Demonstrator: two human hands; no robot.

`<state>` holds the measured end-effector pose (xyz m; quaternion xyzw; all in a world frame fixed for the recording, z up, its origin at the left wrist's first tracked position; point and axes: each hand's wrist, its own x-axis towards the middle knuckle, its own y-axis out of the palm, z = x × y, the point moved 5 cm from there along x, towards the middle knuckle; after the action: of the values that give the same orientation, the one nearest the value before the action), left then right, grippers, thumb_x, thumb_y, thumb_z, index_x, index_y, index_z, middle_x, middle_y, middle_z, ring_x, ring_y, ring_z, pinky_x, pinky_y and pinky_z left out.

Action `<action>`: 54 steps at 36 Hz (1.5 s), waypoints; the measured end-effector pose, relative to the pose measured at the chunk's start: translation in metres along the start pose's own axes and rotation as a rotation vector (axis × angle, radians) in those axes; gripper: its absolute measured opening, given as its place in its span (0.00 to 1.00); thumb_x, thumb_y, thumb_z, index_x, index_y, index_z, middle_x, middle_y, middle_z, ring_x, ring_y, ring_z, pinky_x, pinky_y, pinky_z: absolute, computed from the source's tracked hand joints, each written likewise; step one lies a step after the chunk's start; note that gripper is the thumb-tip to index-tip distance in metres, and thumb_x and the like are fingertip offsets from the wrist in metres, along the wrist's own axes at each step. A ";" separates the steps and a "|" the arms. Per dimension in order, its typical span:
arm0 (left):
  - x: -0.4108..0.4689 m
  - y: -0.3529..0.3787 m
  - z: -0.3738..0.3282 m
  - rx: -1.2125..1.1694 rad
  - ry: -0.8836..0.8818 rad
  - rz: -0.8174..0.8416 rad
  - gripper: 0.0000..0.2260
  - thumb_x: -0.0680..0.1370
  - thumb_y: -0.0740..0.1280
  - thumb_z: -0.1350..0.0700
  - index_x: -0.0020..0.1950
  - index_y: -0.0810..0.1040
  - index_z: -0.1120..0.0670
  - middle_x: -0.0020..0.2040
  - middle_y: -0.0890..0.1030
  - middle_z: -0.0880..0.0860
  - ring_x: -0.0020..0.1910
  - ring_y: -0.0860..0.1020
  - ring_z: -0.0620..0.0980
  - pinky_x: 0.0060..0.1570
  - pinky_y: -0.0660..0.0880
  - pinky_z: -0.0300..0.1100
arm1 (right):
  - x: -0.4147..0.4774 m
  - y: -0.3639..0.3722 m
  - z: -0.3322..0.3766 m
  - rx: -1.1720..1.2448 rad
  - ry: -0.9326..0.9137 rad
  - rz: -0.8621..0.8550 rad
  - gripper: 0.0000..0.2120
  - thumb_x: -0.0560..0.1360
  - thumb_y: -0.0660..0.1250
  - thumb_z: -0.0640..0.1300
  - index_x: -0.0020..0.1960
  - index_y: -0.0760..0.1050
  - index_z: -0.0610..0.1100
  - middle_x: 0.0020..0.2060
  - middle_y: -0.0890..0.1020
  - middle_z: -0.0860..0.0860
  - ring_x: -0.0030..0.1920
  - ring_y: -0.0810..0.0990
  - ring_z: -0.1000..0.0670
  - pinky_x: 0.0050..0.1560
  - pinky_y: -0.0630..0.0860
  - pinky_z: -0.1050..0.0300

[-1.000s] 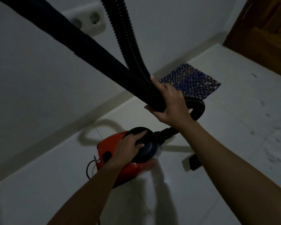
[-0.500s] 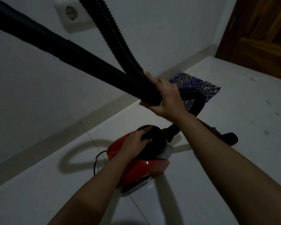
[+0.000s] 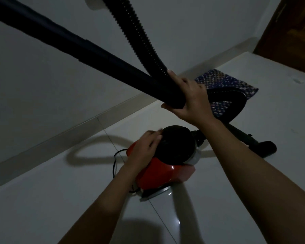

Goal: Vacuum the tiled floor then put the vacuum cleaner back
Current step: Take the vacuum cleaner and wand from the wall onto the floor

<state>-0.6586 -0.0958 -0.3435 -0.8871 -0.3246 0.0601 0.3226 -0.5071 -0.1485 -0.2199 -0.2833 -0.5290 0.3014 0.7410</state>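
Observation:
A red vacuum cleaner [image 3: 163, 175] with a round black top stands on the white tiled floor [image 3: 42, 208] near the wall. My left hand [image 3: 146, 148] lies on the left side of its black top, fingers curled against it. My right hand [image 3: 190, 101] grips the end of a thick black tube [image 3: 77, 48] that runs up to the upper left. A ribbed black hose [image 3: 139, 37] crosses the tube from the top and passes behind my right hand. It loops round to the vacuum's front.
A blue patterned mat [image 3: 225, 83] lies by the wall behind the hose loop. A black nozzle piece [image 3: 261, 145] rests on the floor to the right. A wall socket [image 3: 95, 4] shows at the top edge. A brown wooden door [image 3: 292, 32] stands at the upper right.
The vacuum body has turned and shifted right on the floor under my left hand. My right hand still holds the tube. The black nozzle piece has come into fuller view at right.

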 end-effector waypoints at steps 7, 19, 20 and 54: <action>-0.060 0.014 0.087 -0.404 -0.465 -0.239 0.48 0.65 0.52 0.22 0.76 0.59 0.52 0.74 0.63 0.54 0.72 0.65 0.53 0.64 0.66 0.44 | -0.003 0.013 0.002 -0.024 -0.005 0.012 0.39 0.69 0.66 0.65 0.75 0.59 0.52 0.55 0.78 0.47 0.53 0.76 0.47 0.50 0.62 0.54; -0.073 0.041 0.098 -0.621 -0.609 -0.206 0.37 0.61 0.56 0.21 0.66 0.46 0.24 0.79 0.52 0.49 0.76 0.55 0.59 0.68 0.62 0.68 | -0.002 0.012 0.001 -0.019 -0.010 -0.006 0.40 0.68 0.66 0.65 0.75 0.58 0.52 0.54 0.78 0.47 0.53 0.77 0.47 0.49 0.63 0.53; -0.073 0.042 0.101 -0.626 -0.610 -0.215 0.40 0.59 0.57 0.20 0.67 0.46 0.24 0.79 0.52 0.49 0.76 0.55 0.59 0.67 0.62 0.68 | -0.001 0.011 0.000 -0.011 -0.008 -0.010 0.40 0.68 0.66 0.65 0.75 0.58 0.52 0.55 0.78 0.47 0.53 0.77 0.47 0.50 0.64 0.53; -0.046 -0.094 -0.140 0.036 0.326 -0.720 0.20 0.79 0.60 0.50 0.68 0.70 0.59 0.65 0.73 0.49 0.68 0.68 0.38 0.67 0.64 0.30 | 0.011 -0.014 -0.009 0.150 -0.007 0.103 0.40 0.67 0.64 0.65 0.75 0.54 0.56 0.54 0.78 0.47 0.53 0.77 0.45 0.53 0.69 0.46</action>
<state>-0.7007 -0.1442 -0.1808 -0.7086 -0.5584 -0.1928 0.3857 -0.4938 -0.1504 -0.2051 -0.2529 -0.4923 0.3788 0.7417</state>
